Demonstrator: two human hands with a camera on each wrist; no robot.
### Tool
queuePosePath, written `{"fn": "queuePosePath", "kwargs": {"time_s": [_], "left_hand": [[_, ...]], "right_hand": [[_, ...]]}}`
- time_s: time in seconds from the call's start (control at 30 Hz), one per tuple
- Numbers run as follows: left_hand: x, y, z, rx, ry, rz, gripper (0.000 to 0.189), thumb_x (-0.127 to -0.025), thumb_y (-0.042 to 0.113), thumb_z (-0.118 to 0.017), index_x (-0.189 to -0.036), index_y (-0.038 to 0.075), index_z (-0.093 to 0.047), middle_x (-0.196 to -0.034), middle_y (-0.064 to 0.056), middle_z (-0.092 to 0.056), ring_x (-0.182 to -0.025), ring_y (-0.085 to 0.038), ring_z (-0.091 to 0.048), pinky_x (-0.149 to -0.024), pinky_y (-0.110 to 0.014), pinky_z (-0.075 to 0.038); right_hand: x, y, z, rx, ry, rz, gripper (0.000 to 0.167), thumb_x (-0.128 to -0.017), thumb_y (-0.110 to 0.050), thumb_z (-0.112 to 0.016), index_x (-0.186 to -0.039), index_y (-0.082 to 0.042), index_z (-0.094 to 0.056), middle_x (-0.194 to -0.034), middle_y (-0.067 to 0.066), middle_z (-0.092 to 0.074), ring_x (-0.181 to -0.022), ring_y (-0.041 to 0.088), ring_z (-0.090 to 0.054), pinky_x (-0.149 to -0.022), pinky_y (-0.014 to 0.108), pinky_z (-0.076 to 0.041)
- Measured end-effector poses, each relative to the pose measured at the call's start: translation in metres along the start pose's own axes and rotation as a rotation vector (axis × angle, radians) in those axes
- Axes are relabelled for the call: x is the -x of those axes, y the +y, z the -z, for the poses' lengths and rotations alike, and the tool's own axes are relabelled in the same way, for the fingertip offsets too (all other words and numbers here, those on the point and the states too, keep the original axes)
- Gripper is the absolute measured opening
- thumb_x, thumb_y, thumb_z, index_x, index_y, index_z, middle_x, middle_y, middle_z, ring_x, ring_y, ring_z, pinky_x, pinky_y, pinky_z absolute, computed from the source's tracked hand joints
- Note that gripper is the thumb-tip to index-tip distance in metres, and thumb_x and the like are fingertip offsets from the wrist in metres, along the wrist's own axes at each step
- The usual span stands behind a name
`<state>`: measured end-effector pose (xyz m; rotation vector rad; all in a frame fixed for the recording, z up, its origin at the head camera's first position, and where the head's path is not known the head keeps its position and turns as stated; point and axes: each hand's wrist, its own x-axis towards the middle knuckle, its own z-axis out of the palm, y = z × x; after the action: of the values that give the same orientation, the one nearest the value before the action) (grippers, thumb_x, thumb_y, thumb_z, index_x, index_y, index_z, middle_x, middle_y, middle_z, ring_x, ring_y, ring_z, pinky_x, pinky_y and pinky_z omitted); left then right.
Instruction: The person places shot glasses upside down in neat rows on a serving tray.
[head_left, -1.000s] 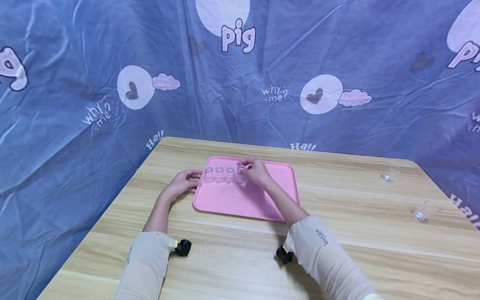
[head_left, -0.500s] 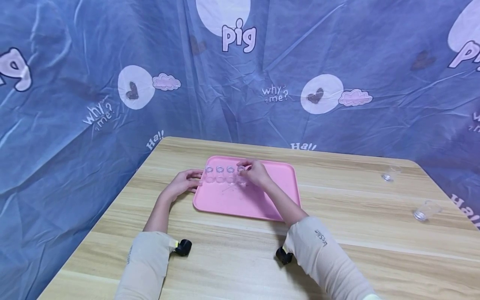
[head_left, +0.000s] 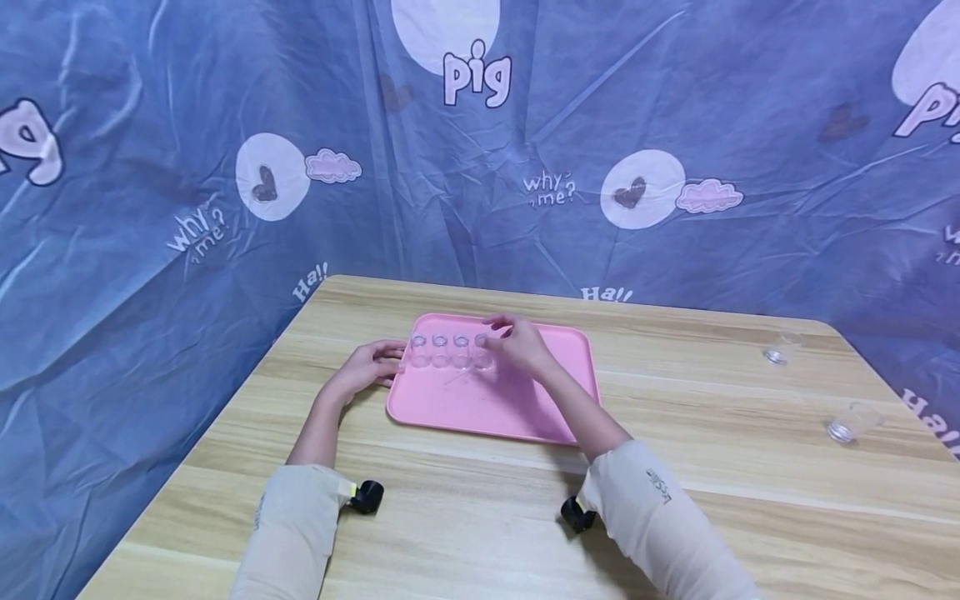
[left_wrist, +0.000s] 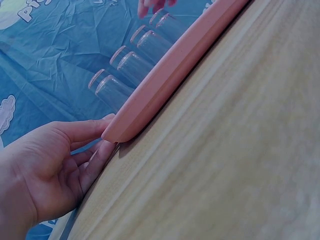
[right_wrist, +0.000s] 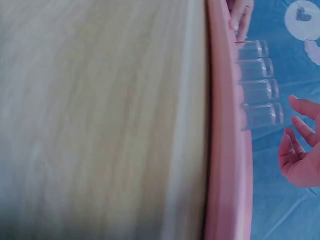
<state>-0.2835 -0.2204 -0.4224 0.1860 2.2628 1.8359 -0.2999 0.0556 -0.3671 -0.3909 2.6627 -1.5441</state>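
Several clear glasses [head_left: 440,354] stand upright in a row on the left part of a pink tray [head_left: 465,408]. My left hand [head_left: 365,367] pinches the tray's left edge; in the left wrist view its fingertips [left_wrist: 107,118] lie against the rim. Close to the rightmost glass [right_wrist: 257,116] is my right hand [head_left: 522,346]. The right wrist view shows its fingers [right_wrist: 302,105] apart, a small gap from that glass, holding nothing.
Two more clear glasses stand at the right of the wooden table, one farther back [head_left: 780,348] and one nearer [head_left: 851,422]. A blue printed cloth [head_left: 465,208] hangs behind and beside the table.
My right hand has let go of the rightmost glass and drawn back slightly to the right. The left hand and the row of glasses have stayed in place.
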Motion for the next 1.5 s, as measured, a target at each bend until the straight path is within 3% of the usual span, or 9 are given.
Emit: {"fn": "queuePosePath", "kwargs": {"time_s": [0.33,0.77,1.07,1.27,1.5], "left_hand": [[0.000,0.000,0.000,-0.004,0.007,0.012,0.051,-0.087,-0.002,-0.056,-0.134,-0.008,-0.038,-0.123,-0.027,-0.046,-0.086,-0.014,-0.059,-0.070,-0.028,-0.055],[0.005,0.002,-0.002,-0.009,-0.010,0.001,0.050,-0.087,-0.002,-0.056,-0.133,-0.010,-0.037,-0.124,-0.030,-0.045,-0.084,-0.015,-0.059,-0.070,-0.028,-0.054],[0.003,0.000,-0.002,0.003,-0.015,-0.022,0.052,-0.087,-0.002,-0.057,-0.133,-0.011,-0.036,-0.123,-0.030,-0.045,-0.083,-0.013,-0.058,-0.069,-0.027,-0.055],[0.001,-0.001,-0.002,-0.007,-0.017,-0.024,0.051,-0.086,-0.002,-0.057,-0.133,-0.010,-0.037,-0.122,-0.030,-0.046,-0.083,-0.013,-0.058,-0.069,-0.027,-0.055],[0.000,0.000,-0.001,-0.031,0.005,0.001,0.049,-0.088,-0.001,-0.055,-0.133,-0.008,-0.039,-0.121,-0.027,-0.047,-0.084,-0.015,-0.058,-0.070,-0.029,-0.055]], "right_hand": [[0.019,0.006,0.055,-0.108,0.083,0.022,0.040,-0.080,-0.005,-0.067,-0.118,0.001,-0.058,-0.112,0.020,-0.056,-0.090,0.025,-0.052,-0.072,0.028,-0.047],[0.062,0.036,0.142,-0.035,0.196,-0.023,0.046,-0.087,-0.021,-0.064,-0.124,0.002,-0.052,-0.115,0.015,-0.052,-0.089,0.016,-0.049,-0.071,0.022,-0.044],[0.101,0.058,0.202,-0.081,0.352,-0.040,0.021,-0.085,-0.025,-0.066,-0.105,-0.030,-0.059,-0.099,-0.014,-0.052,-0.087,0.003,-0.049,-0.067,0.011,-0.042],[0.126,0.076,0.235,-0.147,0.434,-0.060,0.023,-0.086,-0.018,-0.066,-0.102,-0.033,-0.059,-0.095,-0.018,-0.054,-0.086,-0.003,-0.049,-0.066,0.005,-0.040],[0.142,0.088,0.258,-0.339,0.491,-0.029,0.020,-0.084,-0.012,-0.067,-0.098,-0.026,-0.064,-0.088,-0.017,-0.061,-0.078,-0.003,-0.052,-0.061,0.006,-0.043]]}}
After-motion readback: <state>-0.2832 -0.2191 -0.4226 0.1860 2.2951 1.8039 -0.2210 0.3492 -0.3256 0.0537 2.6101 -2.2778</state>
